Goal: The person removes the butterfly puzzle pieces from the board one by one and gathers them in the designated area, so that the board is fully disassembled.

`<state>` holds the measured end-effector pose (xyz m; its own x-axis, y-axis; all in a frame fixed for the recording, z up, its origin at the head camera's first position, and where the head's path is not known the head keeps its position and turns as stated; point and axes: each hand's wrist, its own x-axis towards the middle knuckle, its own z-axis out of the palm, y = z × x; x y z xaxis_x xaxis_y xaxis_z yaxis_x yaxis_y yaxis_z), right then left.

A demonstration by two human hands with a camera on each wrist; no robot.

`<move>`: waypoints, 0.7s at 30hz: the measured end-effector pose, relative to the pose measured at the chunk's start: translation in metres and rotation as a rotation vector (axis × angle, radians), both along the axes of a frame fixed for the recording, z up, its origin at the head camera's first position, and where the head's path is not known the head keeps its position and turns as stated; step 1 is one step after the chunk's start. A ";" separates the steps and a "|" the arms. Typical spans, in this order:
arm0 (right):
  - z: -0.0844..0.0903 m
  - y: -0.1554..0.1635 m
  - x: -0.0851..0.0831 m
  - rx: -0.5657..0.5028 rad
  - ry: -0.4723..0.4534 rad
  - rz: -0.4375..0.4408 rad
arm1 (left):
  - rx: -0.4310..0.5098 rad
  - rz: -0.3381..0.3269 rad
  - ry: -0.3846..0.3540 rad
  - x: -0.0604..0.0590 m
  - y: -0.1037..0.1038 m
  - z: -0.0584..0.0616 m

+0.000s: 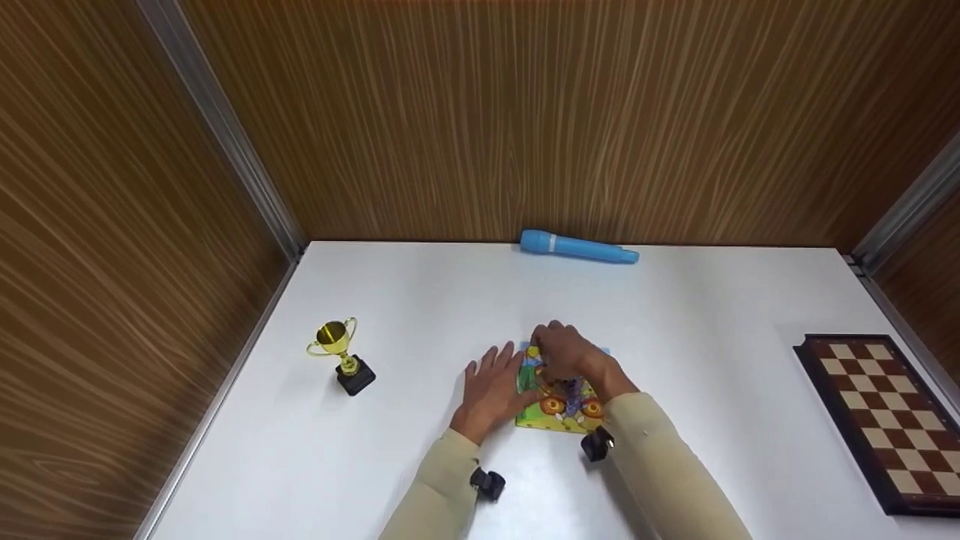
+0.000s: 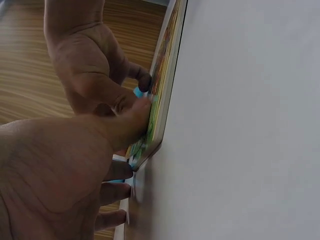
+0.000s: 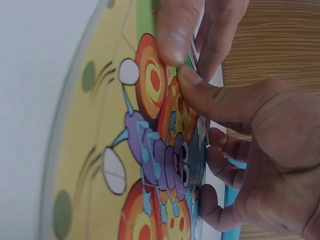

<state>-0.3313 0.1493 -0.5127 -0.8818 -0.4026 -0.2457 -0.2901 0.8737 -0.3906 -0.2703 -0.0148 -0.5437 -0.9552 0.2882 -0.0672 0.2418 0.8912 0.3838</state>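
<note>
My left hand (image 1: 491, 390) flat, fingers straight, pressing the picture puzzle (image 1: 559, 409) mid-surface, my right hand (image 1: 570, 356) pinching a puzzle piece (image 2: 138, 92) on it.

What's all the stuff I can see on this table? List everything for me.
Picture puzzle board: one, bright cartoon butterfly print, middle of the table under both hands.
Trophy cup: one, gold on a black base, upright at the left.
Torch-like tube: one, light blue, lying at the far edge by the wall.
Chessboard: one, brown and cream, right edge.
Table: one, white.
Walls: wood-grain panels around.
Left hand: flat at the board's left edge.
Right hand: fingertips pinching at the board's surface.
</note>
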 end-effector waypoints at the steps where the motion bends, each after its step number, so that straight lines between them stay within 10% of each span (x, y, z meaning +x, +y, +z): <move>1: 0.000 0.000 0.001 -0.004 0.002 -0.005 | -0.008 -0.002 0.000 0.000 0.000 0.000; 21: -0.009 0.000 0.009 -0.107 0.066 -0.102 | 0.009 -0.005 0.001 0.001 0.000 0.002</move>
